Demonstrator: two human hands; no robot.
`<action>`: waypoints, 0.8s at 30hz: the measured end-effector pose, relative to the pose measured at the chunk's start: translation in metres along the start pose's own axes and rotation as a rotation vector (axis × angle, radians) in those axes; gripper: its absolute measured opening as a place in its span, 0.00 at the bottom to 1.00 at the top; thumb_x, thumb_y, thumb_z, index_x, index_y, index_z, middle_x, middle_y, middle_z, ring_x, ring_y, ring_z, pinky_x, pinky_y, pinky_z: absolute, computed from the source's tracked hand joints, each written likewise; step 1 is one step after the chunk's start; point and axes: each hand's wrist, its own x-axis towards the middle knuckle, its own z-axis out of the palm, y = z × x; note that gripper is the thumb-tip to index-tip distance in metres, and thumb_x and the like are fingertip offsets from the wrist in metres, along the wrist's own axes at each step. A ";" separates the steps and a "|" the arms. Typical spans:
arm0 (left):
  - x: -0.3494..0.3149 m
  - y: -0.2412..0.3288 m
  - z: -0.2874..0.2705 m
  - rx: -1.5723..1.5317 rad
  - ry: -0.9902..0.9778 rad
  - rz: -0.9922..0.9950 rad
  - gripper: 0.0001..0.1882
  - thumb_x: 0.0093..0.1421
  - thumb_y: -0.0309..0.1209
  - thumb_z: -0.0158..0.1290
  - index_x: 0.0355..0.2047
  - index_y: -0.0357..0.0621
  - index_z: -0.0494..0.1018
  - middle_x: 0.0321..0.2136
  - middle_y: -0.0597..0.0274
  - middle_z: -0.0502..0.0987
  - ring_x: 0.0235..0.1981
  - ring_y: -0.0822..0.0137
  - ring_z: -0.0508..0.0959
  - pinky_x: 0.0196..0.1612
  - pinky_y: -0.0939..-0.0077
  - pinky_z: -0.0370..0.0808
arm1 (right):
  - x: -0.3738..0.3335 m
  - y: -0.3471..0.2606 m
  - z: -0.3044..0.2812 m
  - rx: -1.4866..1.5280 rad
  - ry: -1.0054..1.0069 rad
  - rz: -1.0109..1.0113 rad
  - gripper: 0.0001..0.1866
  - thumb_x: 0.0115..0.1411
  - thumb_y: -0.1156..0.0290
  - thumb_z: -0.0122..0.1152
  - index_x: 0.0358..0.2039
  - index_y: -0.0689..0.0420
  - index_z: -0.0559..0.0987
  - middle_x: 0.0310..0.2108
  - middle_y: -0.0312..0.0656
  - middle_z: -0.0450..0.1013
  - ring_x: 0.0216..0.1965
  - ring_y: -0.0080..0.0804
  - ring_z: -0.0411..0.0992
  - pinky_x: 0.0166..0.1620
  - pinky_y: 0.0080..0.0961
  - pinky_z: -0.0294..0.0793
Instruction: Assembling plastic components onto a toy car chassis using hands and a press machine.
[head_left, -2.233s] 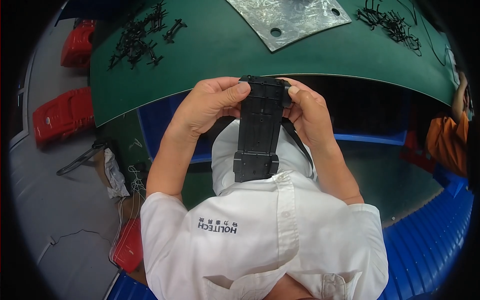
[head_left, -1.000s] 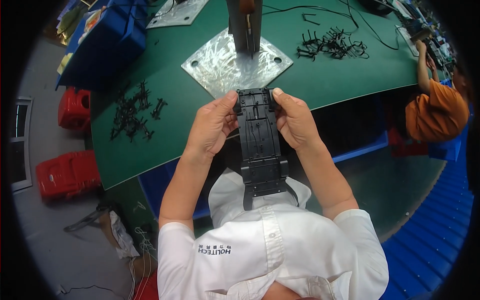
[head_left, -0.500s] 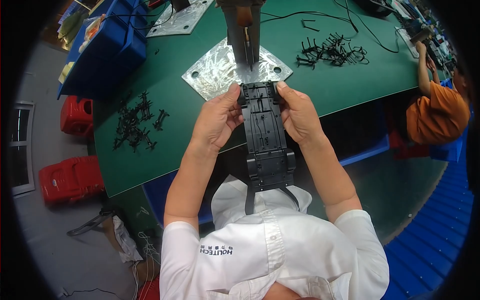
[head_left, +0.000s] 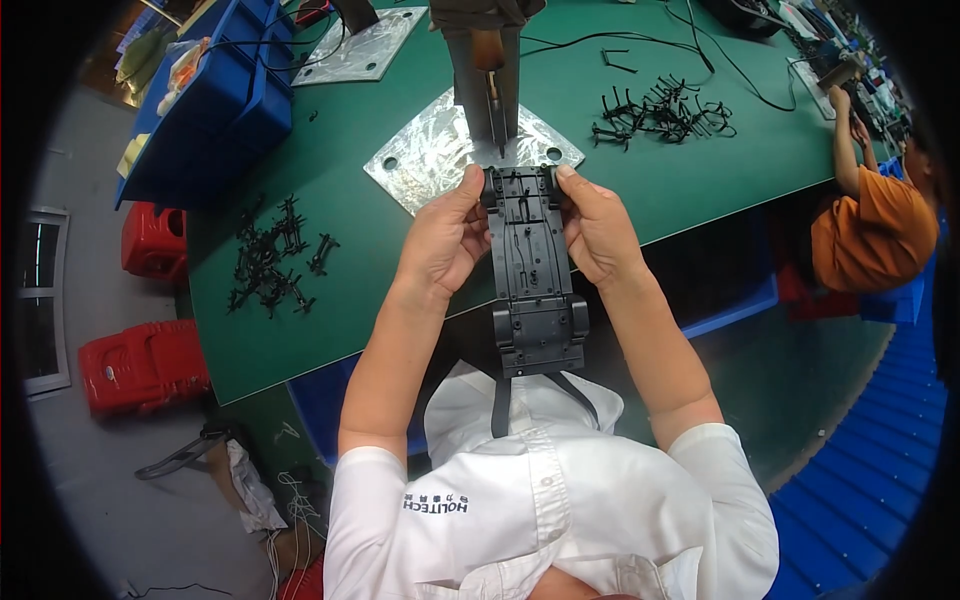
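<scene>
A long black plastic chassis, like that of a toy car [head_left: 530,260], is held between my two hands. My left hand [head_left: 447,235] grips its far left corner, thumb on top, beside a rounded wheel-like part. My right hand [head_left: 597,228] pinches the far right corner the same way. The chassis's near end hangs in front of my white shirt, past the table edge. Just beyond its far end, the thin tip of an upright screwdriving machine [head_left: 492,90] points down over a shiny metal base plate [head_left: 425,145].
The green table [head_left: 340,130] carries a pile of black plastic parts [head_left: 265,258] on the left and black bent parts [head_left: 665,110] on the right. Blue bins [head_left: 215,110] stand at the far left. Red stools [head_left: 145,368] are beside the table. A person in orange [head_left: 870,240] works at right.
The near end of the chassis has shifted slightly away from me. My left forearm has moved a little to the right; both hands keep their hold.
</scene>
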 end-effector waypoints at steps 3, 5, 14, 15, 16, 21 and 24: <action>0.005 -0.002 0.000 0.005 0.015 0.027 0.14 0.58 0.43 0.51 0.31 0.45 0.72 0.25 0.69 0.73 0.25 0.77 0.70 0.27 0.82 0.65 | 0.005 0.002 -0.005 -0.018 0.033 0.007 0.12 0.62 0.69 0.47 0.35 0.66 0.72 0.33 0.43 0.72 0.33 0.25 0.71 0.39 0.21 0.74; 0.007 -0.002 0.001 0.001 0.006 0.032 0.14 0.58 0.43 0.51 0.32 0.45 0.71 0.25 0.68 0.74 0.26 0.76 0.71 0.27 0.81 0.65 | 0.008 0.003 -0.007 -0.025 0.049 0.007 0.12 0.62 0.69 0.47 0.35 0.66 0.73 0.32 0.42 0.72 0.33 0.25 0.71 0.39 0.21 0.73; 0.013 0.003 0.001 -0.119 0.021 -0.013 0.10 0.57 0.34 0.53 0.35 0.43 0.72 0.32 0.63 0.76 0.33 0.71 0.74 0.44 0.73 0.71 | 0.013 -0.001 -0.005 -0.048 0.072 0.004 0.12 0.61 0.69 0.48 0.35 0.65 0.73 0.32 0.42 0.72 0.34 0.25 0.71 0.40 0.22 0.73; 0.013 0.003 0.001 -0.118 0.019 -0.011 0.10 0.57 0.34 0.53 0.35 0.43 0.72 0.32 0.63 0.76 0.33 0.71 0.74 0.44 0.73 0.71 | 0.014 -0.001 -0.005 -0.048 0.073 0.004 0.12 0.61 0.69 0.48 0.35 0.65 0.73 0.32 0.42 0.72 0.34 0.25 0.71 0.40 0.22 0.73; 0.013 0.003 0.001 -0.118 0.020 -0.011 0.10 0.57 0.34 0.53 0.35 0.43 0.72 0.32 0.63 0.76 0.33 0.71 0.74 0.44 0.73 0.71 | 0.014 -0.001 -0.004 -0.042 0.066 0.001 0.11 0.61 0.69 0.48 0.35 0.65 0.73 0.33 0.42 0.72 0.34 0.25 0.71 0.40 0.22 0.73; 0.011 0.006 0.004 -0.124 0.021 -0.007 0.09 0.57 0.34 0.53 0.35 0.43 0.72 0.31 0.64 0.76 0.33 0.71 0.74 0.43 0.74 0.71 | 0.010 -0.005 0.004 -0.016 0.047 -0.013 0.11 0.61 0.69 0.48 0.35 0.65 0.73 0.33 0.42 0.72 0.34 0.25 0.71 0.40 0.22 0.73; 0.012 0.006 0.004 -0.126 0.012 -0.011 0.09 0.57 0.33 0.53 0.35 0.44 0.72 0.31 0.65 0.76 0.33 0.72 0.74 0.43 0.75 0.72 | 0.010 -0.006 0.004 -0.009 0.044 -0.020 0.11 0.61 0.69 0.49 0.36 0.65 0.72 0.33 0.42 0.72 0.34 0.25 0.71 0.40 0.22 0.73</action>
